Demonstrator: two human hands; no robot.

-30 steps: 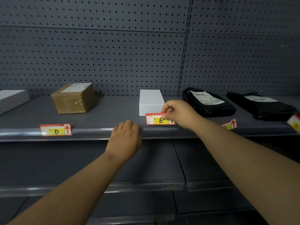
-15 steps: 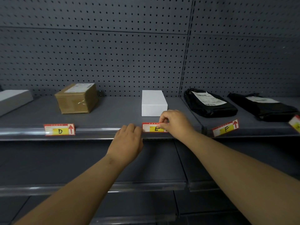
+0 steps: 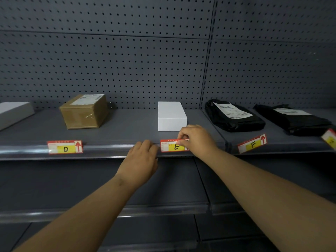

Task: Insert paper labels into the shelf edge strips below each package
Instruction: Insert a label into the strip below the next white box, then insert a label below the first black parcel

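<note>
The red and yellow E label (image 3: 171, 146) sits in the clear shelf edge strip (image 3: 109, 149) below the white box (image 3: 171, 115). My right hand (image 3: 197, 140) pinches the label's right end and hides it. My left hand (image 3: 141, 158) rests with curled fingers on the strip just left of the label. The D label (image 3: 65, 146) sits in the strip below the brown cardboard box (image 3: 84, 111). The F label (image 3: 252, 143) leans tilted on the right shelf's edge below a black bag (image 3: 234, 115).
A second black bag (image 3: 294, 119) lies at far right with another label (image 3: 330, 140) partly out of frame. A grey box (image 3: 12, 113) sits at far left. Pegboard wall (image 3: 127, 60) stands behind. Lower shelves (image 3: 163, 208) run below my arms.
My right hand brought the E label down from above the shelf edge into the strip. My left hand stayed on the strip beside it.
</note>
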